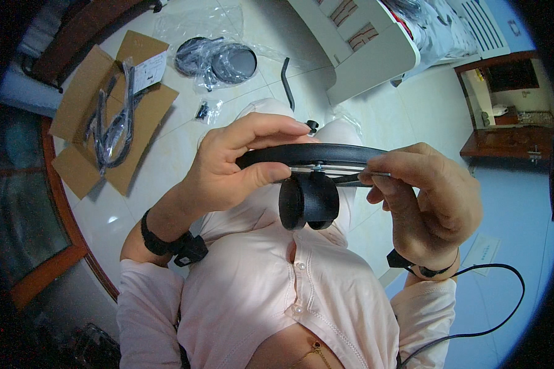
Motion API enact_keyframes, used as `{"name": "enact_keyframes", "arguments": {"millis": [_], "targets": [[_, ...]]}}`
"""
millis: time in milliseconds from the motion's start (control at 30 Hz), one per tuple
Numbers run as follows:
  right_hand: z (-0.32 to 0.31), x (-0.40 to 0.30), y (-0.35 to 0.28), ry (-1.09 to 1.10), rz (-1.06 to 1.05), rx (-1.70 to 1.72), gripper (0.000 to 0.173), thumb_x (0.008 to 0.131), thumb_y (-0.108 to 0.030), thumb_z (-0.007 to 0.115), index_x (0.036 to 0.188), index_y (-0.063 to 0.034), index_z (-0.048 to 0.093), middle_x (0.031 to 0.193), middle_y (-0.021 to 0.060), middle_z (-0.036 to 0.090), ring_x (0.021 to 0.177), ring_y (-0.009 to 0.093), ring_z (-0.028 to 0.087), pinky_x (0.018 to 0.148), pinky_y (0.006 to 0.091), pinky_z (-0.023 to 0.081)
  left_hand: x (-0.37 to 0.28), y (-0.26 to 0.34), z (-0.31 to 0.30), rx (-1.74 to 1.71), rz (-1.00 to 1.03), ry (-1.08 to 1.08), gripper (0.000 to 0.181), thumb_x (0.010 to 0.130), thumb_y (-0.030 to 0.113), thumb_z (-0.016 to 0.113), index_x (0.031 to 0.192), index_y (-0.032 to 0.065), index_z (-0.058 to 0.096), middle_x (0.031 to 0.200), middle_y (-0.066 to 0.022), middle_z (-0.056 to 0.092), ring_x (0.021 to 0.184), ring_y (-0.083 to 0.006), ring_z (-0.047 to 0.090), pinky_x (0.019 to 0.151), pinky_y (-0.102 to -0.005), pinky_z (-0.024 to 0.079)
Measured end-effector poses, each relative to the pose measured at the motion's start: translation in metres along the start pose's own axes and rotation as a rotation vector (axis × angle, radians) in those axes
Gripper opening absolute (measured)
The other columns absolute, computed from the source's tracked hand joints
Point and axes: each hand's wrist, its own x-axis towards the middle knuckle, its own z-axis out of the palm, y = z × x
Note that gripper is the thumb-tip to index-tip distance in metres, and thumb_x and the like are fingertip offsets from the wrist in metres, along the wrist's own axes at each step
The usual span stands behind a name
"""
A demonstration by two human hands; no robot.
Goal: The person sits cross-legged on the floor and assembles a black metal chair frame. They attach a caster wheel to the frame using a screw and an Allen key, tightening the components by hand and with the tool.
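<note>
My left hand (231, 161) grips a round black base (323, 154) by its left side, thumb below and fingers above, over my lap. A black twin-wheel caster (309, 198) is joined to the base by a short metal stem. At the right, my right hand (420, 193) pinches a thin flat metal tool, likely a small wrench (351, 178), whose end reaches the caster's stem. A second small black part (312, 125), perhaps another caster, shows beyond the left fingertips.
An open cardboard box (152, 110) with plastic-wrapped black tubes lies on the floor at the left. Wrapped round black parts (234, 63), a small bag of hardware (207, 111) and a bent black rod (286, 85) lie ahead, near white furniture (364, 60). A black cable (522, 295) loops at the right.
</note>
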Motion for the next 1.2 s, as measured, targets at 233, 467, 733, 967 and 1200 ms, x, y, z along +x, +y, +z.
{"name": "enact_keyframes", "arguments": {"millis": [233, 467, 733, 967, 1200], "targets": [[0.007, 0.011, -0.001, -0.044, -0.079, -0.056, 0.011, 0.076, 0.008, 0.065, 0.085, 0.0016, 0.064, 0.068, 0.0099, 0.065, 0.054, 0.014, 0.062, 0.047, 0.0237, 0.046, -0.001, 0.0, 0.001, -0.027, -0.006, 0.0, 0.051, 0.084, 0.011, 0.069, 0.127, -0.0049, 0.045, 0.123, -0.0179, 0.058, 0.116, -0.0241, 0.057, 0.101, -0.035, 0.044], [0.013, 0.015, 0.001, -0.029, -0.245, -0.2, 0.025, 0.072, 0.005, 0.07, 0.095, -0.0012, 0.062, 0.065, 0.008, 0.061, 0.05, 0.018, 0.059, 0.045, 0.0259, 0.042, -0.002, 0.0, 0.0, 0.008, -0.005, -0.002, 0.051, 0.085, 0.011, 0.069, 0.127, -0.0049, 0.044, 0.124, -0.0181, 0.058, 0.116, -0.0242, 0.057, 0.101, -0.0351, 0.044], [0.027, -0.02, 0.032, 0.139, -0.251, -0.411, 0.032, 0.066, -0.007, 0.07, 0.095, -0.0017, 0.06, 0.066, 0.0066, 0.057, 0.05, 0.022, 0.057, 0.043, 0.0306, 0.042, -0.002, -0.003, 0.0, -0.041, -0.033, 0.041, 0.049, 0.086, 0.012, 0.068, 0.126, -0.0046, 0.045, 0.122, -0.0182, 0.059, 0.116, -0.0256, 0.057, 0.101, -0.0373, 0.045], [0.069, -0.046, 0.05, 0.137, -0.033, -0.193, 0.019, 0.072, -0.005, 0.072, 0.087, -0.0057, 0.062, 0.062, 0.0081, 0.058, 0.051, 0.026, 0.058, 0.045, 0.0358, 0.043, 0.001, -0.004, 0.001, -0.008, -0.01, -0.005, 0.05, 0.084, 0.006, 0.068, 0.127, -0.0046, 0.044, 0.124, -0.0199, 0.058, 0.117, -0.0271, 0.057, 0.102, -0.0379, 0.044], [0.105, -0.032, 0.058, 0.108, -0.017, 0.191, 0.015, 0.071, -0.005, 0.068, 0.085, -0.0022, 0.066, 0.073, 0.0156, 0.062, 0.067, 0.032, 0.063, 0.061, 0.0374, 0.05, 0.0, 0.001, 0.002, -0.014, -0.034, -0.032, 0.05, 0.084, 0.004, 0.067, 0.127, -0.0054, 0.043, 0.122, -0.0218, 0.058, 0.119, -0.0291, 0.056, 0.103, -0.039, 0.042]]}}
